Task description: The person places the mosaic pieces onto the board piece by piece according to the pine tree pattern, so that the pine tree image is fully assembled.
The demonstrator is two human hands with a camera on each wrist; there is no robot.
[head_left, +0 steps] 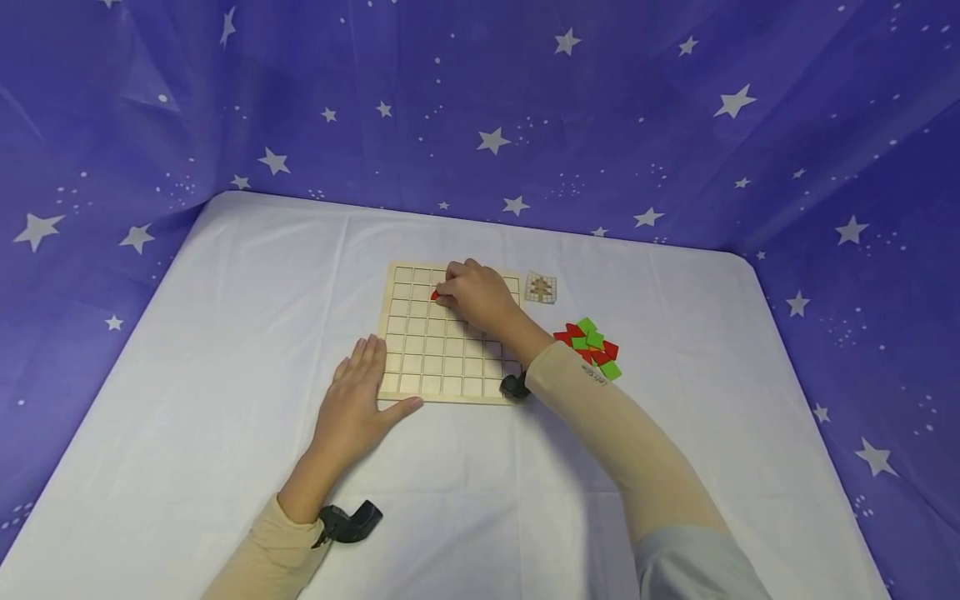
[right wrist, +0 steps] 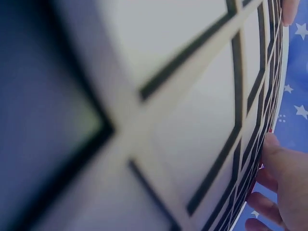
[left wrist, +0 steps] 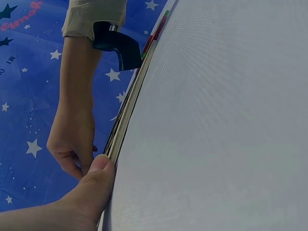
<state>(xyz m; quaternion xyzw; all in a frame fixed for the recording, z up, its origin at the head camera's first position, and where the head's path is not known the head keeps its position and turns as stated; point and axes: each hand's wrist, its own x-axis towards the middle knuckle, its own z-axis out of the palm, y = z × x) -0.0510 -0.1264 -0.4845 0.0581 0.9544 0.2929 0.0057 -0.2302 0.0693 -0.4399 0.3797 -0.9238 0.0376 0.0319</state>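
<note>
A pale wooden board [head_left: 412,385] with a raised square grid lies flat on the table. My right hand [head_left: 480,296] reaches over its upper part and pinches a small red tile [head_left: 435,295] at a cell near the top. The fingers partly cover the tile; in the right wrist view a sliver of red shows by the fingertips [right wrist: 272,139]. Along the board's lower left corner rests my left hand [head_left: 355,408], fingers straight against the left side and thumb at the front edge. In the left wrist view the thumb [left wrist: 100,163] touches the board's edge.
Several red and green tiles [head_left: 597,343] lie in a loose pile right of the board, beside the right forearm. A small card [head_left: 541,287] with a brown tree pattern on a grid lies at the upper right. White cloth [head_left: 247,317] covers the table; a starry blue curtain [head_left: 420,100] hangs behind.
</note>
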